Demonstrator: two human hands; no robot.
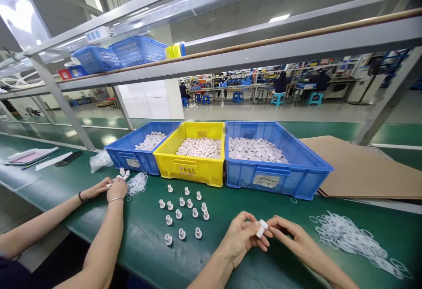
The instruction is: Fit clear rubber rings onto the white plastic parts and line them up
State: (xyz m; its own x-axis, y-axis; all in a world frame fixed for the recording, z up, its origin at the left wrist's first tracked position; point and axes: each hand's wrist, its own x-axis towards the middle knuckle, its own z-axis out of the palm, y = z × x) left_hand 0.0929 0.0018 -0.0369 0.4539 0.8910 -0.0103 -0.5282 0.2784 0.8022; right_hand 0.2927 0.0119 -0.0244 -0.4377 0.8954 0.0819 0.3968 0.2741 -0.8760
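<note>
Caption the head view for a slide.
Left fingers hold a white piece beside right fingers, white rings heaped on the green table.

One head cam, at the wearer's eye ht. approx., faces fwd & down over the green bench: L hand & R hand close, approx. 5 o'clock; yellow bin mid-view; shelf at 12; stools far off, 2 o'clock.

Table: green. Left bin blue, middle bin yellow with dark lettering, right bin blue with a whitish label. Held fitting and standing fittings: white. Loose rings: translucent white. Cardboard: plain tan. Shelf baskets: blue, lattice-patterned. Far stools: blue to turquoise.
</note>
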